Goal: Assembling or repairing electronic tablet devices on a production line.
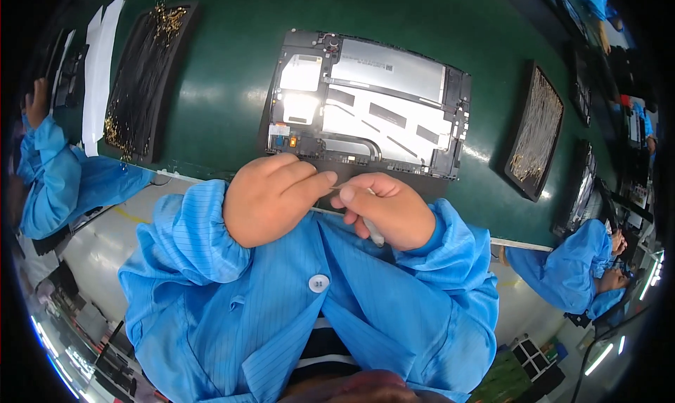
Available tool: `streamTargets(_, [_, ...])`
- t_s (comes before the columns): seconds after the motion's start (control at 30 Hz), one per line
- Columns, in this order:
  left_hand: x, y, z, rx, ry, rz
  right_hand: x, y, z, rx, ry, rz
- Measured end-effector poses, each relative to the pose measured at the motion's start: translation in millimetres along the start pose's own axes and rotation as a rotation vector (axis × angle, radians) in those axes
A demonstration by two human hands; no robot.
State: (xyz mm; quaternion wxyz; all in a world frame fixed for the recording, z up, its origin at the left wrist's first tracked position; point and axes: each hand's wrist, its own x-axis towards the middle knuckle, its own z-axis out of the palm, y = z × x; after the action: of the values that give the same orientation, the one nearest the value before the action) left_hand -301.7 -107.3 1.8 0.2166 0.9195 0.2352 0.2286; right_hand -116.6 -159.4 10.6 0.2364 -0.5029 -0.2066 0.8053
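Note:
An opened flat device (383,114), perhaps a tablet, lies on the green bench with silver panels and dark circuit parts exposed. Just in front of its near edge, my left hand (278,199) is closed, thumb and forefinger pinched. Facing it, my right hand (390,209) pinches as well, its fingers curled. A thin wire-like piece (335,188) spans the small gap between the fingertips; its ends are hidden. Something whitish (375,234) shows under my right fingers, too small to name.
At the left, a black tray (160,97) holds many thin black cables with gold ends, beside white sheets (104,72). Another black tray (508,165) of thin grey cables stands at the right. Co-workers in blue sit on the left (53,171) and right (562,269).

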Motion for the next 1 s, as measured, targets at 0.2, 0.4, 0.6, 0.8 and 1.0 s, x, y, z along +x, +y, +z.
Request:
streamTargets(0.2, [-1.1, 6.7, 6.1, -0.026, 0.041, -0.03, 1.3, 6.7, -2.2, 0.03, 0.071, -0.017])
streamTargets(0.4, [3.9, -5.0, 24.6, 0.194, 0.188, -0.16, 5.2, -6.7, 1.9, 0.438, 0.37, -0.355])
streamTargets(0.6, [3.2, -2.1, 27.1, 0.167, 0.173, -0.175, 12.1, -11.7, 9.1, 0.097, 0.594, -0.754])
streamTargets(0.8, [3.3, -0.6, 27.9, 0.177, 0.174, -0.188, 35.9, 10.5, 7.8, -0.069, 0.64, -1.068])
streamTargets(1.0, [3.4, -1.3, 28.4, 0.178, 0.184, -0.188, 43.9, 11.8, 8.5, -0.106, 0.646, -1.145])
